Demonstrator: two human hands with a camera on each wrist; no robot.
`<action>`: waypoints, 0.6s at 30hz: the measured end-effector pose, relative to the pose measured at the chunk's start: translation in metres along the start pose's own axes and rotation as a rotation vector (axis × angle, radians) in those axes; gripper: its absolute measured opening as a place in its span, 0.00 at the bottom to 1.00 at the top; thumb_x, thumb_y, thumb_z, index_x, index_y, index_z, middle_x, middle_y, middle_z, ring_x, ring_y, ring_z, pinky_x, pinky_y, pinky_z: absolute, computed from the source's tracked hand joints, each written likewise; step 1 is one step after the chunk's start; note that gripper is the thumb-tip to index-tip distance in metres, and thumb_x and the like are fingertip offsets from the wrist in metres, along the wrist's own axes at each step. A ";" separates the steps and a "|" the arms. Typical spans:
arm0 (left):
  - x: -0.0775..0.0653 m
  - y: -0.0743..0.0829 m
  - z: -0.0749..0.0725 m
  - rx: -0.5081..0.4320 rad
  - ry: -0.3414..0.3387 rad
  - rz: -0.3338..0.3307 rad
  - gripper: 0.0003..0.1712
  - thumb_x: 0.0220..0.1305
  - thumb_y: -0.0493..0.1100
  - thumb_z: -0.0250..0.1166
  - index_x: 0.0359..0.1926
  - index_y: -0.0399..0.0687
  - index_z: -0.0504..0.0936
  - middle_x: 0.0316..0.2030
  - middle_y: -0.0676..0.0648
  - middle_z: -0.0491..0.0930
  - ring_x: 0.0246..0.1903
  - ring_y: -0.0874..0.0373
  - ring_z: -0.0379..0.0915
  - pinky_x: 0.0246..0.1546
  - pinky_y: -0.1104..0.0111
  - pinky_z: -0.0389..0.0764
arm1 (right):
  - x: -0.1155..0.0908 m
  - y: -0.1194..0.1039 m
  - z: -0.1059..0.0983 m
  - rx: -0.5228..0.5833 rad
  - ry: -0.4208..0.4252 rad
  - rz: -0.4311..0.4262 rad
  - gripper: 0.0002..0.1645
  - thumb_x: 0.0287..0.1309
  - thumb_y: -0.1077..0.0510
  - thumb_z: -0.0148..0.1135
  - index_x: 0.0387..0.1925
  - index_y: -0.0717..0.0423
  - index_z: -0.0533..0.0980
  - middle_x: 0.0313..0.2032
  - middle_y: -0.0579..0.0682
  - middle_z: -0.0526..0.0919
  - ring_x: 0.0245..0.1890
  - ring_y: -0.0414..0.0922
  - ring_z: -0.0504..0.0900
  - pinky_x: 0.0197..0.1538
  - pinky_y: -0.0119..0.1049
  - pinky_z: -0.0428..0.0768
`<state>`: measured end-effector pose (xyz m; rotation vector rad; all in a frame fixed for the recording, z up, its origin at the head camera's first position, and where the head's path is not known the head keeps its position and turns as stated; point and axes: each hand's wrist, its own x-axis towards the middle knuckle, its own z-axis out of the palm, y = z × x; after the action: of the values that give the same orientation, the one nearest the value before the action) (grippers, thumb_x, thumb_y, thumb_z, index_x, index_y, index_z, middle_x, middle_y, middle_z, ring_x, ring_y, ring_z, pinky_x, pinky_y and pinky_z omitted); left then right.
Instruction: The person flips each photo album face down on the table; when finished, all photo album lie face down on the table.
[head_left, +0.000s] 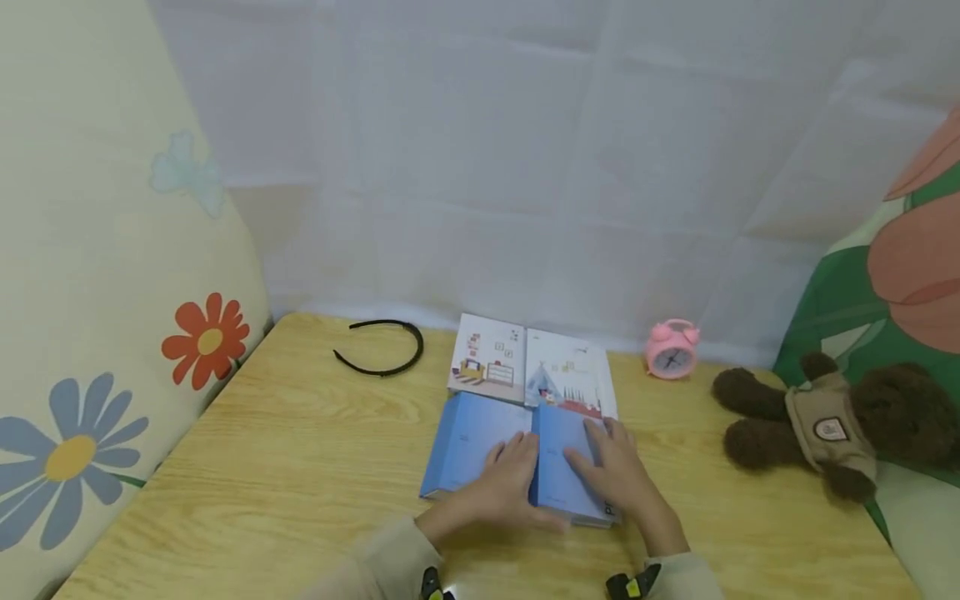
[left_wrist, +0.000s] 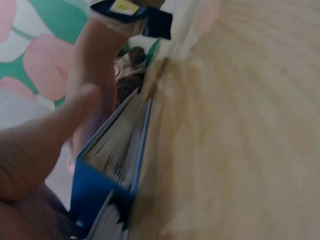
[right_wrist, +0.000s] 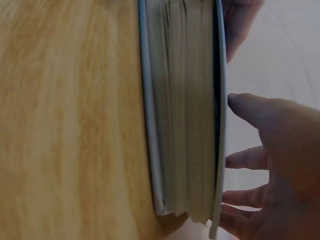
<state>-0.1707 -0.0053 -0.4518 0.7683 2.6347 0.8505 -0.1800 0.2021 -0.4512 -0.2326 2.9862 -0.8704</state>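
Two thick blue books lie side by side on the wooden table: a left blue book (head_left: 472,442) and a right blue book (head_left: 558,467). My left hand (head_left: 506,487) rests over the inner edge of the left one, fingers extended and thumb pointing right. On the right book's cover lie the spread fingertips of my right hand (head_left: 618,467). In the right wrist view, that hand (right_wrist: 290,155) touches the cover with nearly straight fingers, and page edges (right_wrist: 185,110) face the camera. The left wrist view shows the left thumb (left_wrist: 50,130) above the books' page edges (left_wrist: 117,145).
Behind the blue books lie two illustrated white books, one on the left (head_left: 487,358) and one on the right (head_left: 566,367). A black headband (head_left: 416,350) is at the left. To the right are a pink alarm clock (head_left: 671,354) and a brown teddy bear (head_left: 825,425). Flowered cushions (head_left: 112,275) flank the table (head_left: 300,467).
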 end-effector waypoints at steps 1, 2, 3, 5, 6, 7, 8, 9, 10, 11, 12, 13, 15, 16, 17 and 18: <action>0.001 0.001 0.003 0.019 0.008 -0.001 0.72 0.48 0.71 0.72 0.75 0.29 0.47 0.75 0.31 0.48 0.75 0.39 0.40 0.72 0.43 0.42 | 0.000 0.000 0.001 0.000 0.008 0.000 0.41 0.67 0.42 0.58 0.69 0.67 0.64 0.69 0.75 0.56 0.69 0.71 0.54 0.64 0.70 0.61; 0.001 0.003 0.007 0.037 0.022 -0.003 0.73 0.46 0.70 0.74 0.75 0.28 0.48 0.74 0.31 0.49 0.74 0.38 0.41 0.72 0.44 0.44 | -0.001 0.000 0.002 0.000 0.014 0.000 0.41 0.67 0.43 0.59 0.69 0.67 0.65 0.69 0.75 0.56 0.69 0.71 0.54 0.64 0.70 0.61; 0.002 0.004 0.010 0.055 0.040 -0.007 0.73 0.44 0.68 0.76 0.75 0.28 0.48 0.74 0.30 0.49 0.74 0.38 0.43 0.72 0.44 0.45 | -0.001 0.000 0.003 0.001 0.018 0.003 0.41 0.67 0.42 0.59 0.69 0.67 0.65 0.69 0.74 0.56 0.69 0.71 0.54 0.64 0.70 0.61; 0.000 0.007 0.017 0.062 0.090 -0.024 0.72 0.43 0.64 0.79 0.74 0.26 0.50 0.73 0.29 0.52 0.73 0.37 0.46 0.72 0.45 0.49 | -0.004 0.001 0.004 -0.003 0.019 0.002 0.40 0.67 0.42 0.59 0.69 0.66 0.66 0.69 0.74 0.57 0.68 0.70 0.55 0.64 0.69 0.62; -0.002 0.009 0.021 0.066 0.117 -0.026 0.71 0.43 0.62 0.80 0.73 0.25 0.51 0.72 0.28 0.54 0.73 0.36 0.48 0.71 0.45 0.51 | -0.005 0.001 0.005 -0.001 0.021 0.001 0.40 0.67 0.42 0.59 0.69 0.65 0.66 0.69 0.73 0.58 0.67 0.70 0.56 0.64 0.69 0.63; -0.004 0.011 0.023 0.070 0.139 -0.026 0.69 0.43 0.60 0.80 0.72 0.24 0.53 0.71 0.27 0.55 0.72 0.36 0.49 0.71 0.45 0.53 | -0.007 0.001 0.005 -0.003 0.021 0.000 0.40 0.66 0.42 0.59 0.69 0.65 0.67 0.69 0.73 0.58 0.67 0.69 0.57 0.63 0.68 0.64; -0.006 0.013 0.026 0.078 0.161 -0.024 0.68 0.43 0.58 0.80 0.72 0.23 0.54 0.71 0.27 0.56 0.71 0.35 0.51 0.70 0.45 0.54 | -0.009 0.001 0.005 -0.002 0.021 0.001 0.40 0.66 0.41 0.60 0.69 0.64 0.67 0.69 0.72 0.58 0.66 0.68 0.58 0.63 0.67 0.65; -0.009 0.015 0.029 0.093 0.185 -0.020 0.67 0.43 0.56 0.81 0.71 0.23 0.55 0.70 0.27 0.58 0.71 0.35 0.53 0.70 0.45 0.56 | -0.012 0.000 0.006 -0.001 0.020 0.004 0.41 0.66 0.40 0.60 0.69 0.63 0.67 0.69 0.71 0.59 0.66 0.67 0.59 0.62 0.67 0.66; -0.012 0.016 0.031 0.109 0.209 -0.012 0.65 0.42 0.55 0.81 0.70 0.22 0.56 0.69 0.27 0.60 0.70 0.35 0.55 0.69 0.46 0.58 | -0.015 0.000 0.006 0.001 0.017 0.005 0.41 0.65 0.40 0.60 0.69 0.63 0.67 0.69 0.71 0.59 0.65 0.67 0.59 0.62 0.67 0.67; -0.015 0.018 0.034 0.135 0.236 -0.002 0.64 0.42 0.54 0.81 0.69 0.22 0.58 0.68 0.27 0.62 0.69 0.35 0.57 0.69 0.46 0.60 | -0.018 -0.001 0.006 0.002 0.012 0.009 0.41 0.65 0.39 0.60 0.69 0.63 0.67 0.69 0.71 0.59 0.65 0.66 0.60 0.62 0.67 0.67; -0.019 0.019 0.036 0.157 0.260 0.008 0.63 0.41 0.53 0.81 0.69 0.21 0.59 0.67 0.27 0.64 0.68 0.36 0.58 0.68 0.47 0.61 | -0.022 -0.002 0.006 0.004 0.005 0.012 0.41 0.65 0.39 0.60 0.69 0.62 0.67 0.69 0.71 0.59 0.65 0.66 0.60 0.61 0.67 0.67; -0.022 0.021 0.038 0.178 0.280 0.016 0.62 0.40 0.52 0.81 0.68 0.21 0.60 0.66 0.27 0.65 0.67 0.36 0.60 0.67 0.47 0.62 | -0.025 -0.003 0.006 0.002 -0.003 0.019 0.42 0.65 0.38 0.59 0.69 0.62 0.67 0.70 0.71 0.59 0.65 0.66 0.60 0.62 0.67 0.67; -0.030 0.024 0.041 0.203 0.312 0.030 0.62 0.39 0.52 0.81 0.67 0.21 0.62 0.65 0.28 0.67 0.66 0.37 0.61 0.67 0.48 0.64 | -0.032 -0.004 0.005 -0.004 -0.015 0.029 0.42 0.65 0.38 0.59 0.69 0.61 0.68 0.69 0.72 0.59 0.66 0.67 0.59 0.62 0.67 0.66; -0.033 0.026 0.042 0.205 0.319 0.035 0.62 0.38 0.51 0.82 0.67 0.21 0.62 0.65 0.28 0.67 0.66 0.37 0.62 0.66 0.48 0.64 | -0.035 -0.005 0.005 -0.009 -0.019 0.034 0.41 0.65 0.38 0.59 0.69 0.61 0.68 0.69 0.72 0.59 0.66 0.67 0.59 0.63 0.67 0.66; -0.037 0.028 0.043 0.206 0.320 0.036 0.62 0.38 0.51 0.82 0.67 0.21 0.62 0.65 0.28 0.67 0.66 0.37 0.62 0.66 0.48 0.64 | -0.038 -0.006 0.005 -0.018 -0.024 0.038 0.41 0.65 0.38 0.59 0.69 0.61 0.68 0.69 0.72 0.59 0.67 0.68 0.59 0.63 0.67 0.65; -0.040 0.030 0.044 0.205 0.317 0.036 0.62 0.38 0.51 0.82 0.67 0.21 0.62 0.65 0.29 0.67 0.66 0.38 0.62 0.66 0.49 0.65 | -0.041 -0.006 0.005 -0.024 -0.028 0.045 0.41 0.65 0.38 0.59 0.69 0.61 0.68 0.69 0.72 0.59 0.67 0.68 0.59 0.63 0.67 0.65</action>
<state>-0.1085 0.0129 -0.4652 0.7883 3.0351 0.7750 -0.1387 0.2003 -0.4526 -0.1766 2.9647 -0.8210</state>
